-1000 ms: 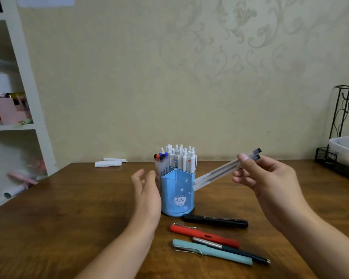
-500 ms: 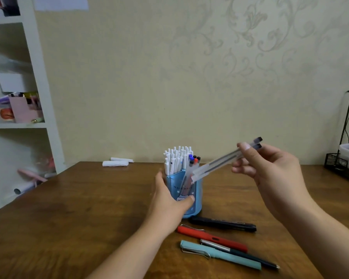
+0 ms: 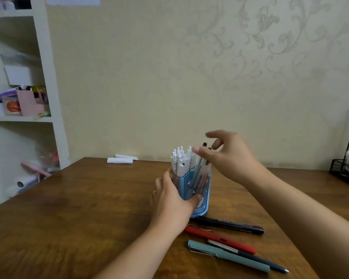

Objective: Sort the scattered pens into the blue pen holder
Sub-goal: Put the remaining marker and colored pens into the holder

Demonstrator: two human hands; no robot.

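Blue pen holder (image 3: 197,190) upright on tabletop (image 3: 79,208), packed with white pens (image 3: 181,160); left hand (image 3: 173,200) grips holder's side; right hand (image 3: 224,156) above holder, thumb and finger pinching 2 clear pens (image 3: 203,168) angled into it; 4 pens just in front of holder: black (image 3: 230,225), red (image 3: 220,239), teal (image 3: 228,255), dark blue (image 3: 256,258).

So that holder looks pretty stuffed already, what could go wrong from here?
The blue pen holder is crowded with white pens, so the clear pens going in under the right hand might jam or sit crooked. The left hand steadies the holder; without that grip a push could tip it. Four pens lie close to its base, such as the black pen, and could get knocked.
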